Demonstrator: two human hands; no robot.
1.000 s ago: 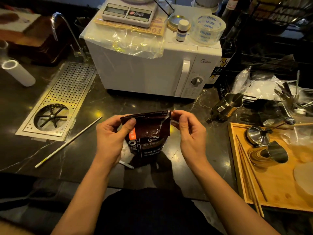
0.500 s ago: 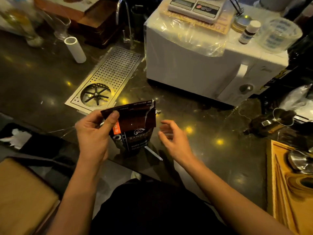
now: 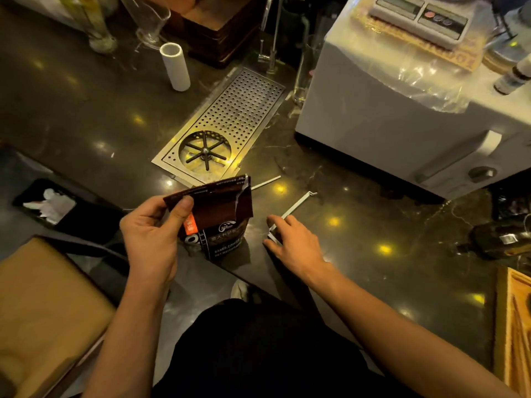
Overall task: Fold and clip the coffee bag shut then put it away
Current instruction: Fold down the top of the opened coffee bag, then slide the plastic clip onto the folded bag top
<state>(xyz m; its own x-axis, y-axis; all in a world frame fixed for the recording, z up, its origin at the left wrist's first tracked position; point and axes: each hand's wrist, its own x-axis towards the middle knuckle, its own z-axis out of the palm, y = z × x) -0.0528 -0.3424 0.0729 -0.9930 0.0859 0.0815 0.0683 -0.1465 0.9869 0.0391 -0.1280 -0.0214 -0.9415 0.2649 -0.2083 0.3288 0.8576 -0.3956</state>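
Observation:
The dark brown coffee bag [image 3: 221, 214] stands on the near edge of the dark counter, its torn top flattened. My left hand [image 3: 152, 234] pinches the bag's top left corner, thumb on the front. To the bag's right, a long thin white clip [image 3: 296, 206] lies slanted on the counter. My right hand [image 3: 296, 245] rests low on the counter, with thumb and fingers closing on the clip's near end. A second white strip [image 3: 265, 182] pokes out from behind the bag's top right corner.
A perforated metal rinser tray [image 3: 230, 122] is set into the counter behind the bag. A white microwave [image 3: 388, 119] with a scale [image 3: 419, 15] on top stands at the right. A white tube [image 3: 175, 66], a dark bottle [image 3: 500, 242] lying down and a wooden tray [image 3: 514, 326] are nearby.
My right hand let go of the bag's top, moved down to the right and landed on the white clip. My left hand kept hold of the bag. The view swung left.

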